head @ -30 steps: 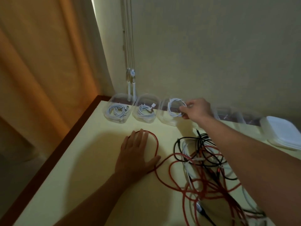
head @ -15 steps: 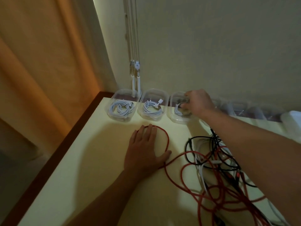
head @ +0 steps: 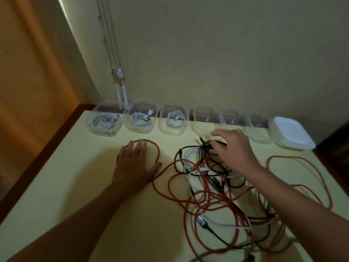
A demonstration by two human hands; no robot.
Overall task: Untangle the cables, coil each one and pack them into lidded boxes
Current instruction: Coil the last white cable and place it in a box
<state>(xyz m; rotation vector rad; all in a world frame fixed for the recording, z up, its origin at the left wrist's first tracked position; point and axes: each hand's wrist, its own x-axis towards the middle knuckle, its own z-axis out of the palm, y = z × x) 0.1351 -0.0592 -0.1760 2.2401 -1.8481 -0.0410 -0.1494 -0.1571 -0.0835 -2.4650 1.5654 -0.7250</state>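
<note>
A row of clear plastic boxes lines the wall. The three at the left (head: 105, 121), (head: 140, 120), (head: 174, 119) each hold a coiled white cable. The boxes further right (head: 204, 120) hold nothing. A tangle of red, black and white cables (head: 213, 186) covers the table's middle and right. My left hand (head: 135, 163) lies flat, fingers straight, inside a loop of the red cable (head: 157, 154). My right hand (head: 233, 146) hovers over the black cable (head: 188, 147) at the tangle's far end, fingers spread and relaxed, holding nothing that I can see.
A stack of white lids (head: 290, 134) sits at the far right of the box row. The pale yellow table (head: 75, 186) has a dark wooden edge (head: 37, 163) on the left. Blind cords (head: 119, 82) hang by the wall behind the boxes.
My right hand let go of the coiled white cable in the third box and drew back over the tangle. My left hand stayed flat on the table.
</note>
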